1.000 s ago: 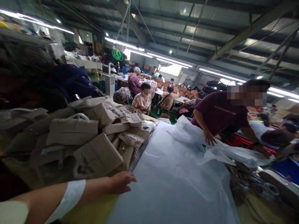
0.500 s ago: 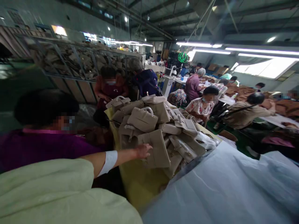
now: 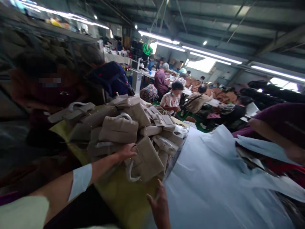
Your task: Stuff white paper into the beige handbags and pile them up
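A beige handbag (image 3: 149, 160) lies tilted at the near side of a heap of similar bags, its pale wrapped handle (image 3: 130, 173) hanging toward me. My left hand (image 3: 128, 152) is closed at the bag's upper left edge; its fingertips are partly hidden there. Below the bag, my right hand (image 3: 160, 202) is raised with thumb and fingers apart, holding nothing. It is close to the bag's lower corner but apart from it.
The heap, including another beige handbag (image 3: 119, 129), rests on a yellow-covered table (image 3: 128, 194). Pale blue sheeting (image 3: 205, 178) covers the surface at right. A co-worker's purple sleeve (image 3: 281, 121) reaches in there. Another person (image 3: 47, 86) sits behind the heap at left.
My view has swung right. My left hand has gone from the front of the handbag to its edge, and the bag has turned, showing its handle. My right hand has come into view.
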`<state>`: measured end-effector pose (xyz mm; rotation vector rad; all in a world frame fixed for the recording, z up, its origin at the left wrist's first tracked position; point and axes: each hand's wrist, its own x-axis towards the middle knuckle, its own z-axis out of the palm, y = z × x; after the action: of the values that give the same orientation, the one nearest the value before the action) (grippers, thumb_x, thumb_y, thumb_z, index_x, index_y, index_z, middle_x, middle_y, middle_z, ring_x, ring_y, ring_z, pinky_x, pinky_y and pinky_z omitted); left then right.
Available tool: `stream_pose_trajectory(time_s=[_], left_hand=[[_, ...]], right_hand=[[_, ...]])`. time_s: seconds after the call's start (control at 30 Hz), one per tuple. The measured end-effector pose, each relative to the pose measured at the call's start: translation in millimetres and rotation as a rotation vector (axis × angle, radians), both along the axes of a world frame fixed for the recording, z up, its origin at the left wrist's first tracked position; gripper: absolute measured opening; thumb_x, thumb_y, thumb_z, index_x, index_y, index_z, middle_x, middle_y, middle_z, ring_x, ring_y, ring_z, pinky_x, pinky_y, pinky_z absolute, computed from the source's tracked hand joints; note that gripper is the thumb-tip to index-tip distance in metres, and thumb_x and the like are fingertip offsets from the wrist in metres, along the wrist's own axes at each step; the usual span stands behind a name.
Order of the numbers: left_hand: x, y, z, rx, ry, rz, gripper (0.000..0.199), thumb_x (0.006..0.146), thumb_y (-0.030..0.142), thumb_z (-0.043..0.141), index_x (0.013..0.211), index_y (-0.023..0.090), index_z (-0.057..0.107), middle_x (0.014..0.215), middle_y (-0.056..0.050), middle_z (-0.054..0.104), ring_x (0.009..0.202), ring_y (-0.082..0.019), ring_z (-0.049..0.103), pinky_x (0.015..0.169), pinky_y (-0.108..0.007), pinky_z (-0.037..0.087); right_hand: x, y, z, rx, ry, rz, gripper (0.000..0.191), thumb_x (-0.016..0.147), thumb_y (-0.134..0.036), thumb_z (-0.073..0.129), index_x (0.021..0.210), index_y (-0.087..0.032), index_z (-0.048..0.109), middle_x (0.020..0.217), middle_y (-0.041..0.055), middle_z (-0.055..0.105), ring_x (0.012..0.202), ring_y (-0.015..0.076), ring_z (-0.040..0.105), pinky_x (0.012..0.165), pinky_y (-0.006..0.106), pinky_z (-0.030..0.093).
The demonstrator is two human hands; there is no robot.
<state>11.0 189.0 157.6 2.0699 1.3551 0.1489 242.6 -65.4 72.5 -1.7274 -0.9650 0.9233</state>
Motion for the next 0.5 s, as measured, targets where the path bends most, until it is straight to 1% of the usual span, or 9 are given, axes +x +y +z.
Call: stream_pose_trajectory(time_s=[0.07,0.13,0.2,0.27,0.33,0.37,0.4,0.43,0.5], left_hand=[[12.1,-5.5,15.2,0.031,-0.097,-0.011,0.062,0.087,0.034,0.074,0.145,0.016,0.063,0.141,-0.011,0.074,0.126,-0.027,0.07,0.107,-0.033,0.052],[27.5,-15.4,42.4,0.081,-0.125,-0.024,0.058,0.088,0.034,0.074,0.144,0.019,0.066,0.137,-0.01,0.076,0.126,-0.029,0.071,0.108,-0.035,0.052],[43.4,-29.6,78.2,0.13,-0.126,-0.081,0.054,0.089,0.031,0.074,0.142,0.021,0.068,0.131,-0.01,0.078,0.12,-0.029,0.074,0.105,-0.037,0.054],[57.2,-48.6,115.4,0.195,-0.092,-0.214,0.05,0.09,0.026,0.073,0.139,0.021,0.069,0.127,-0.012,0.079,0.117,-0.032,0.075,0.101,-0.04,0.056],[68.3,-72.5,143.7,0.27,-0.01,-0.385,0.037,0.091,0.021,0.069,0.128,0.018,0.074,0.114,-0.013,0.081,0.108,-0.035,0.077,0.093,-0.043,0.059],[73.2,-85.8,151.1,0.299,0.03,-0.493,0.031,0.092,0.018,0.066,0.122,0.017,0.075,0.108,-0.013,0.081,0.104,-0.035,0.078,0.088,-0.043,0.06],[77.8,-99.3,153.0,0.32,0.081,-0.608,0.028,0.092,0.016,0.064,0.117,0.016,0.076,0.104,-0.014,0.08,0.1,-0.034,0.078,0.084,-0.043,0.06],[82.2,-112.6,149.1,0.332,0.141,-0.724,0.025,0.092,0.013,0.063,0.114,0.014,0.076,0.102,-0.015,0.079,0.097,-0.034,0.077,0.081,-0.044,0.061],[90.0,-136.0,126.7,0.346,0.293,-0.879,0.022,0.089,0.009,0.064,0.106,0.013,0.078,0.101,-0.017,0.077,0.093,-0.034,0.076,0.078,-0.047,0.061]], right_hand=[[-20.0,19.2,8.3,0.063,-0.143,-0.008,0.087,0.073,-0.055,0.087,0.147,-0.022,0.059,0.161,0.0166,0.057,0.156,0.0395,0.044,0.133,0.057,0.031],[-35.9,32.0,26.6,0.061,-0.138,0.01,0.093,0.075,-0.057,0.085,0.153,-0.019,0.054,0.164,0.0183,0.053,0.156,0.039,0.042,0.133,0.056,0.031],[-45.2,35.3,47.9,0.009,-0.04,0.055,0.104,0.071,-0.062,0.086,0.158,-0.017,0.049,0.165,0.0204,0.051,0.146,0.041,0.054,0.126,0.057,0.041],[-49.1,31.4,64.8,0.008,0.124,0.147,0.11,0.072,-0.07,0.084,0.162,-0.022,0.045,0.164,0.0194,0.053,0.131,0.0383,0.065,0.11,0.054,0.053],[-50.4,24.8,73.3,0.057,0.33,0.205,0.103,0.071,-0.081,0.079,0.155,-0.025,0.055,0.154,0.0166,0.063,0.121,0.0344,0.07,0.097,0.048,0.058],[-50.7,21.3,74.2,0.085,0.445,0.193,0.099,0.07,-0.088,0.075,0.146,-0.025,0.063,0.147,0.0157,0.068,0.121,0.0338,0.07,0.095,0.047,0.058],[-50.9,17.7,73.2,0.096,0.549,0.152,0.096,0.067,-0.093,0.072,0.135,-0.025,0.07,0.139,0.0147,0.073,0.121,0.0335,0.07,0.094,0.046,0.058],[-51.2,13.9,70.6,0.073,0.627,0.08,0.094,0.062,-0.096,0.073,0.123,-0.024,0.075,0.13,0.0135,0.077,0.118,0.0329,0.071,0.091,0.045,0.059],[-52.1,4.8,61.7,-0.034,0.731,-0.055,0.09,0.054,-0.095,0.078,0.11,-0.025,0.078,0.11,0.0102,0.082,0.104,0.0297,0.074,0.081,0.041,0.059]])
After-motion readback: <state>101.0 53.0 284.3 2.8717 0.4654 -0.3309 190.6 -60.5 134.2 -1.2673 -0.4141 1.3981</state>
